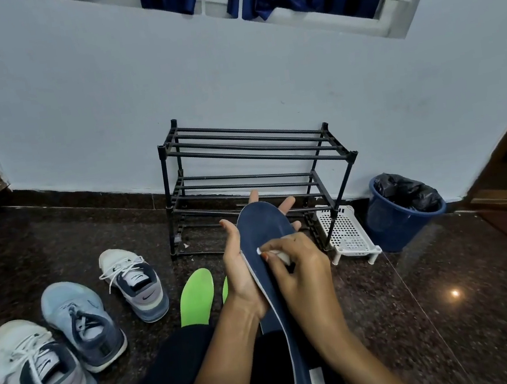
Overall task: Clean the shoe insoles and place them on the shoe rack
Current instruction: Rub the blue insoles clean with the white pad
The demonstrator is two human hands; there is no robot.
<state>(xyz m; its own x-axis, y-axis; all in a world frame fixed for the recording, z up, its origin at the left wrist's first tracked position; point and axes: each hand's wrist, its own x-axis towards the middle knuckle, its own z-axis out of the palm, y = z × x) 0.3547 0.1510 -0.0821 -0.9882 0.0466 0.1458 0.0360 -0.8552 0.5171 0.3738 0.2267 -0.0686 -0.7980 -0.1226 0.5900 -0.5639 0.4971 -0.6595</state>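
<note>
Fingers point(273, 251) of right hand point(302, 269) pinching a wipe point(282, 254) are scrubbing navy insole point(263, 226) lying on flat-open left hand point(241, 275); green insoles point(195, 297) waiting, none on shoe rack point(252, 146) yet.

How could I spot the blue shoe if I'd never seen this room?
Find the black shoe rack against the wall, then look left along the dark floor. The blue shoe lies between two white sneakers; it alone is pale blue with dark blue laces, not white ones.

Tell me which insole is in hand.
The long dark navy insole, cradled in the left hand while the right hand presses a white wipe on it; the bright green insoles lie on the floor.
</note>
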